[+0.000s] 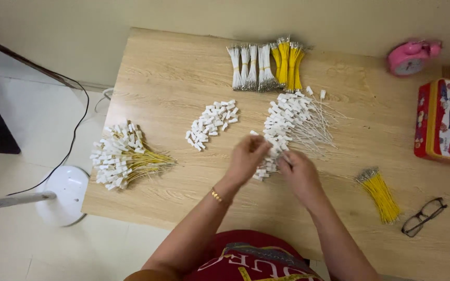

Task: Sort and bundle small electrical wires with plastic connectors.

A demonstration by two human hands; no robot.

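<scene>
Item: pile of white-wired plugs [292, 122], lying mid-table [162, 83]. Left hand [246, 158] and right hand [299, 174] are both pinching pieces at its near end, fingers closing together. Risk: tangled wires dragging neighbouring pieces off, scattering into loose white plugs [212, 124].

We list the table [162, 83]: pale wood-grain top, matt and smooth. White connectors [212, 124]: hard plastic, slightly glossy. White wires [308, 122] and yellow wires [380, 195]: smooth plastic sheathing, with bare silvery metal tips on the bundles [266, 65]. Tin [445, 120]: glossy printed metal, we think. Clock [411, 57]: shiny pink plastic. Glasses [424, 216]: dark frame, material unclear. Bracelet [216, 195]: bright gold-coloured metal. Floor [37, 130]: smooth, pale, faintly glossy tile.
</scene>
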